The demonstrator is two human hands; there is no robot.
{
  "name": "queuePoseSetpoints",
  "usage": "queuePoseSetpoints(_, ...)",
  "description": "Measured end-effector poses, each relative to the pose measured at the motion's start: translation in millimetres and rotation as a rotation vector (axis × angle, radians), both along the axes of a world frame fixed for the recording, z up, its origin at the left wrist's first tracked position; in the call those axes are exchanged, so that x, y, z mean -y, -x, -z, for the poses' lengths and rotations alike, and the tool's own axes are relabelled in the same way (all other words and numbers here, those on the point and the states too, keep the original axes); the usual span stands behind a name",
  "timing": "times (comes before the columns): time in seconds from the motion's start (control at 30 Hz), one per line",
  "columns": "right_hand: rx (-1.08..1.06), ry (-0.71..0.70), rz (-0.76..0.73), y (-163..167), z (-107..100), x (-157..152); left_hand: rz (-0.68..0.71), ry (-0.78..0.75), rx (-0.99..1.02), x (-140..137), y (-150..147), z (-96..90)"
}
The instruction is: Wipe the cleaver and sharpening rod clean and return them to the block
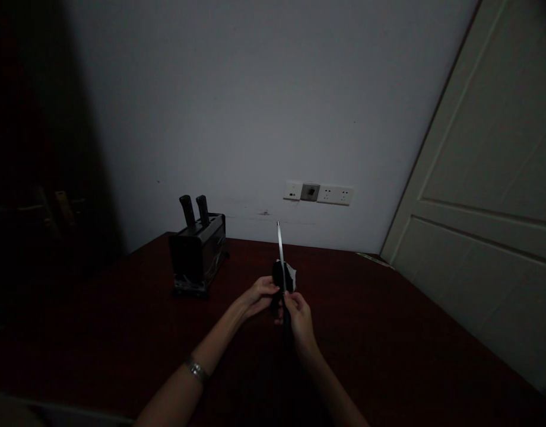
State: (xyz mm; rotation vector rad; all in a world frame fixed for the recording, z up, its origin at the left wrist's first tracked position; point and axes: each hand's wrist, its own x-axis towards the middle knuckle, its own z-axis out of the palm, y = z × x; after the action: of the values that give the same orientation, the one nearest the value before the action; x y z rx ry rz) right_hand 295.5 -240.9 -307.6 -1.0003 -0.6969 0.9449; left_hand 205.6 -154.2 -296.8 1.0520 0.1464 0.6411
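Note:
In the head view, my right hand (300, 323) grips the dark handle of a slim tool with a long, shiny shaft (281, 248). The shaft points up and away from me; I cannot tell whether it is a knife seen edge-on or a sharpening steel. My left hand (260, 295) is closed on a black, soft-looking piece (276, 274) beside the shaft, perhaps a cloth. A pale, ragged-edged patch (292, 276) shows behind the shaft on its right. Shadow hides most of the fingers' undersides and the lower handle.
A black knife block (197, 252) with two dark-handled knives stands left on the dark red table (366, 314). Wall sockets (335, 194) sit above the table's back edge. A panelled white door (486, 237) rises at the right, and a flat strip (374, 259) lies in the back right corner.

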Motion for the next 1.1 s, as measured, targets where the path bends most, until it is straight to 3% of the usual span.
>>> queuePoseSetpoints(0.2, 0.044, -0.047, 0.01, 3, 9, -1, -0.103, -0.026, -0.096, 3, -9, -3.2)
queuePoseSetpoints(0.37, 0.069, -0.045, 0.072, 3, 17, -5, -0.325, -0.148, -0.253, 14, -17, -16.6)
queuePoseSetpoints(0.53, 0.083, -0.041, 0.149, 3, 10, -3, -0.557, -0.245, -0.337, 16, -34, -32.5)
queuePoseSetpoints(0.63, 0.099, -0.062, 0.166, 3, 6, -1, -0.645, -0.283, -0.341, 3, -45, -44.2)
queuePoseSetpoints(0.93, 0.076, -0.056, 0.121, 11, 5, 3, -0.714, -0.265, -0.33, -65, -56, -95.5)
queuePoseSetpoints(1.1, 0.08, -0.055, 0.093, 13, 4, 3, -0.769, -0.21, -0.193, -93, -49, -118.2)
